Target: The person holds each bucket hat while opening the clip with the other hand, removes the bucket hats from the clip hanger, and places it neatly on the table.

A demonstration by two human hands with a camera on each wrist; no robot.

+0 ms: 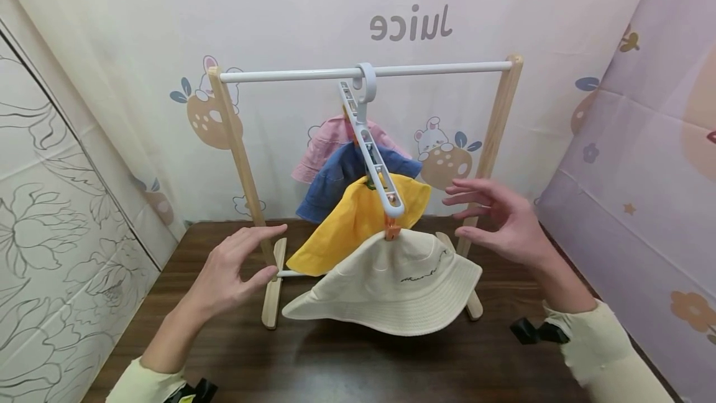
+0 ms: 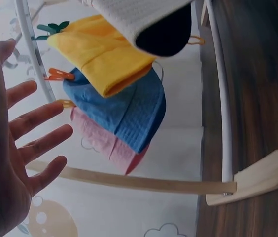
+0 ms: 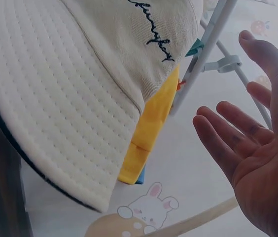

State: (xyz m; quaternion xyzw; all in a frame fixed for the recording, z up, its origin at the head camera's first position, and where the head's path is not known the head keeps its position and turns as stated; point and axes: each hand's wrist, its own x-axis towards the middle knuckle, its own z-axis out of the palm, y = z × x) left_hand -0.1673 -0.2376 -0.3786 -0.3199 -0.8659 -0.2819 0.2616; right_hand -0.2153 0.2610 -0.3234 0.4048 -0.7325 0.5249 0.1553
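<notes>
The cream hat is hanging clipped at the bottom of the slanting white hanger, sitting between the two hands, with the right hand slightly nearer than the left hand. Both are hovering with fingers spread, each grip holding nothing. Below is lying a dark wooden surface, with printed curtains closing in the room.

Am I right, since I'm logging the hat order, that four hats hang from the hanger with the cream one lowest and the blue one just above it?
Not quite. The head view shows the yellow hat just above the cream hat; the blue hat comes next. Four hats do hang from the hanger, cream lowest.
</notes>
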